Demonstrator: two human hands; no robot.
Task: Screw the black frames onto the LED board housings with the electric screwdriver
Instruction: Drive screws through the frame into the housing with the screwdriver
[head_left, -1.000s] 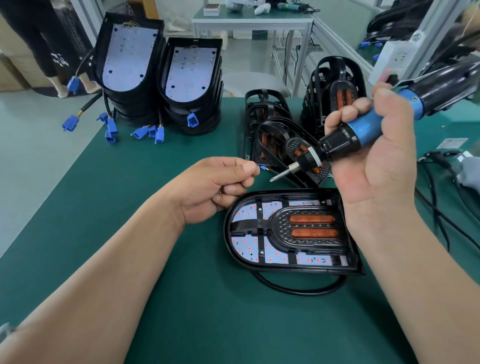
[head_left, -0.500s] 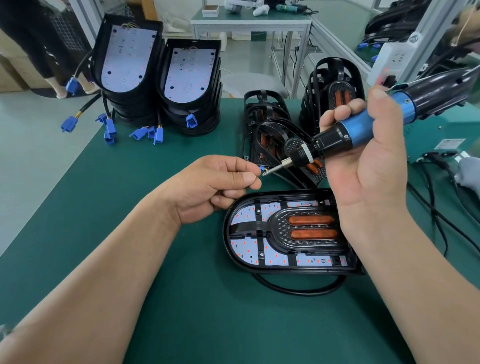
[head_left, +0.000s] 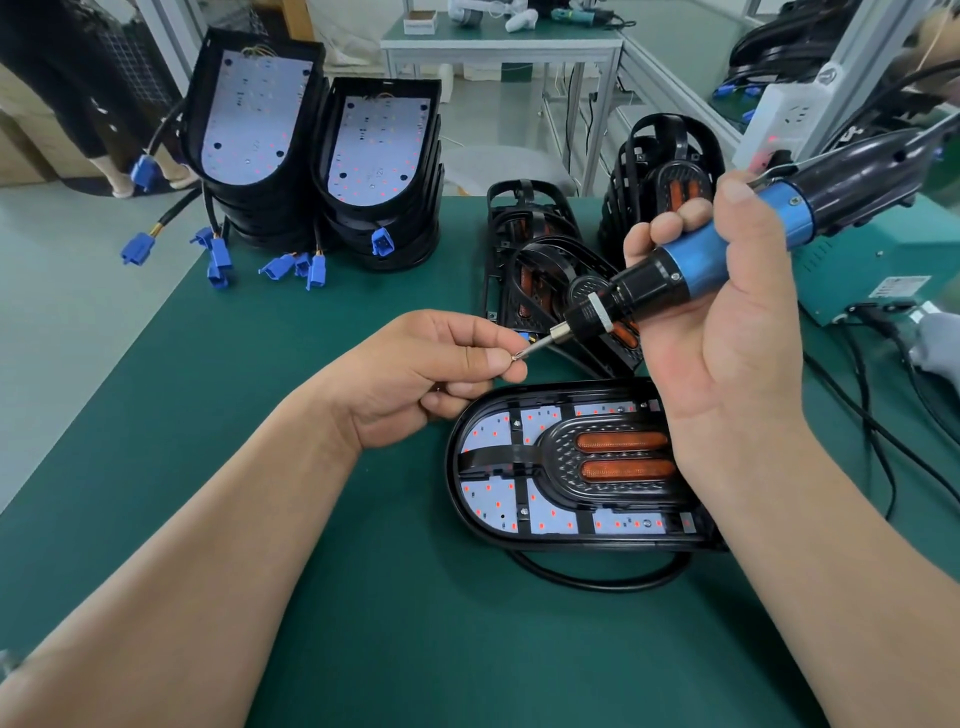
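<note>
Over the desk (head_left: 363, 597), fingers (head_left: 485, 359) of the left hand (head_left: 415, 374) pinch a screw (head_left: 514, 357) to the bit of the electric screwdriver (head_left: 701, 260), which the right hand (head_left: 727, 338) grips. Below, one black frame (head_left: 561, 457) sits in its housing (head_left: 462, 499), probably part-screwed; stacked housings (head_left: 311, 171) behind await frames.

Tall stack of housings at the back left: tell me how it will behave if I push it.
The stack looks tilted and loosely nested, so it would probably tip or slide apart. Its loose cables with blue plugs would likely drag or snag.
</note>
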